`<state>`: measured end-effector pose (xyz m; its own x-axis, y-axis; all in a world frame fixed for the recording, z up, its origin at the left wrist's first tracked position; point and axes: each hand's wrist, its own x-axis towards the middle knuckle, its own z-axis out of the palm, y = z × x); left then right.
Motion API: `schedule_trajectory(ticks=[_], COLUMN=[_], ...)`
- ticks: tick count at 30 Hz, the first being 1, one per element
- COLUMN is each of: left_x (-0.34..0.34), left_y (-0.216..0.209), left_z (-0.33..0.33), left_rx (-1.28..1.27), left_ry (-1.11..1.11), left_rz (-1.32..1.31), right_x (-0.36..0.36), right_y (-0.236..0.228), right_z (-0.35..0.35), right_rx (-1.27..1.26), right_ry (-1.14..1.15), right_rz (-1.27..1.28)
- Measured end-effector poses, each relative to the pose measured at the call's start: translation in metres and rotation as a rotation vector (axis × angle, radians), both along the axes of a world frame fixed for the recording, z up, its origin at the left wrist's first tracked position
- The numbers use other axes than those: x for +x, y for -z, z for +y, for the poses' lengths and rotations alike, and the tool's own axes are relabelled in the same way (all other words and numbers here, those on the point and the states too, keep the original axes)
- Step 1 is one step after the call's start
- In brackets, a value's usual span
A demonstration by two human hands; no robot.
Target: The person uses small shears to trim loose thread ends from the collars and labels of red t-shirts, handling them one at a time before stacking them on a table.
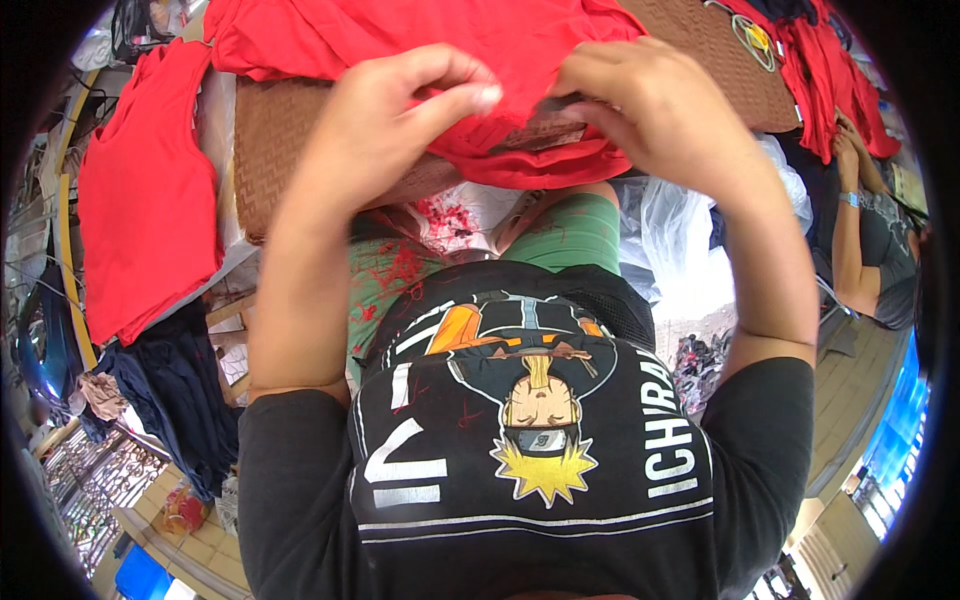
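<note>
Curling narrowly, the left hand (395, 115) and right hand (655, 105) may grip red cloth (400, 35); I cannot tell. Probably light and limp, best pinched by its bunched folds, the cloth drapes the brown tabletop (275, 120).

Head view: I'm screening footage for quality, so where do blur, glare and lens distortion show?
In the head view, the left hand and right hand look smeared, probably by motion; in the head view, the translucent plastic washes out to near white low down; at the head view's left rim, the yellow strip bows, and black fills the corners.
</note>
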<state>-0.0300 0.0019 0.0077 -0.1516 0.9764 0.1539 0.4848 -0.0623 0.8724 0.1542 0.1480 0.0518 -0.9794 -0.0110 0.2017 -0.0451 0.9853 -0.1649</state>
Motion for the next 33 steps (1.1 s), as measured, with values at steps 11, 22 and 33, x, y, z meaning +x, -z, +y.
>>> schedule_trajectory(ticks=[11, 22, 33], left_x=[-0.006, 0.041, 0.033], left_y=[-0.058, 0.041, 0.041], left_z=[-0.047, -0.009, -0.003], left_rx=[-0.272, 0.15, -0.107], left_ry=[0.024, -0.189, -0.213], left_rz=[0.273, 0.707, 0.151], right_x=[0.066, 0.026, 0.011], right_y=[-0.003, 0.056, 0.072], right_z=[0.063, 0.013, 0.0], right_rx=[-0.579, -0.645, -0.893], right_ry=[0.32, 0.295, 0.26], right_rz=[-0.102, -0.268, -0.079])
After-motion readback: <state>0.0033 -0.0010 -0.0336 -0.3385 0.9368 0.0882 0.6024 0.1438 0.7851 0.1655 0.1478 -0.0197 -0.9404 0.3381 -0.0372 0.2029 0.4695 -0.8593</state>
